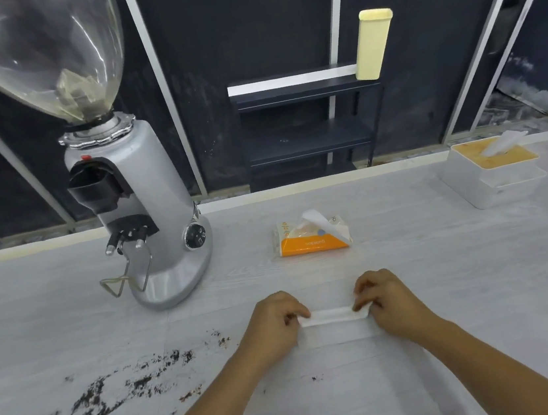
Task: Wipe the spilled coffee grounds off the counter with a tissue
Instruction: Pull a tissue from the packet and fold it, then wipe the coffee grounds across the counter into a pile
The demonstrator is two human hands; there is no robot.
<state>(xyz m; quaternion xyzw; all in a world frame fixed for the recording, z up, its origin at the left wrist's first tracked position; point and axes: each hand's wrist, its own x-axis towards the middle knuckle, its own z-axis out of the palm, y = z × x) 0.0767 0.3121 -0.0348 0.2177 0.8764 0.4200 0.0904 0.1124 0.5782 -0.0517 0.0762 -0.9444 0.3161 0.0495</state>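
A white tissue [333,324] lies flat on the pale counter [446,272] in front of me, its far edge folded over. My left hand [273,324] pinches the tissue's left end and my right hand [387,300] pinches its right end. Dark coffee grounds [115,389] are scattered over the counter to the left of my left hand, with a few specks [316,378] nearer the middle. An orange and white tissue pack [310,237] sits open just beyond my hands.
A silver coffee grinder [147,202] with a clear hopper stands at the left. A white tissue box [489,174] with a tan lid sits at the far right. Behind the counter are a dark shelf [307,127] and a pale yellow container [373,43].
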